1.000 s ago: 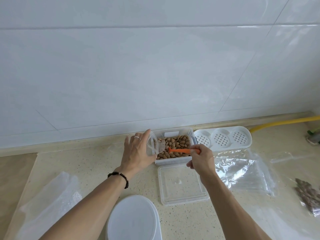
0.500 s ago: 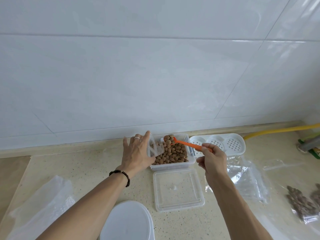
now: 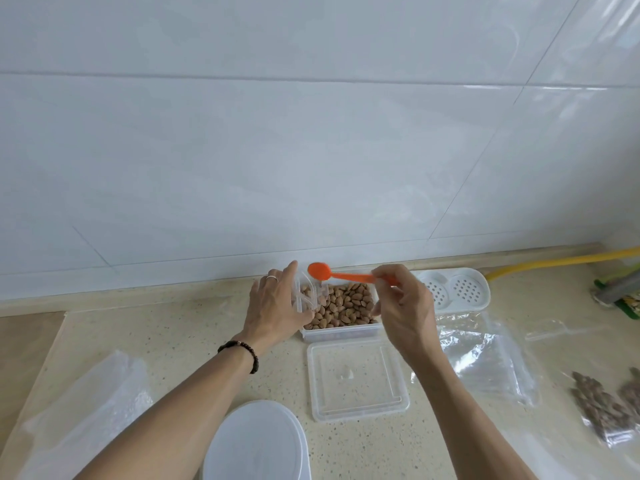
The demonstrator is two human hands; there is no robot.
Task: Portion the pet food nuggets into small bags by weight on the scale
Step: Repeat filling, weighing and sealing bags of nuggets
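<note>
A small clear bag (image 3: 309, 295), some nuggets (image 3: 346, 304) already inside, is held open by the left hand (image 3: 277, 308), fingers curled round it, above the left end of the clear container (image 3: 341, 332) of nuggets at the far edge of the counter (image 3: 194, 334). An orange spoon (image 3: 341, 274) is pinched by its handle in the right hand (image 3: 403, 306), its bowl tipped over the bag's mouth. The container's lid (image 3: 358, 379) lies just nearer.

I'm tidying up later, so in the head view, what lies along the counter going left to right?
Crumpled plastic sheet → white round lid → clear square lid → empty clear bags → filled nugget bags.
</note>
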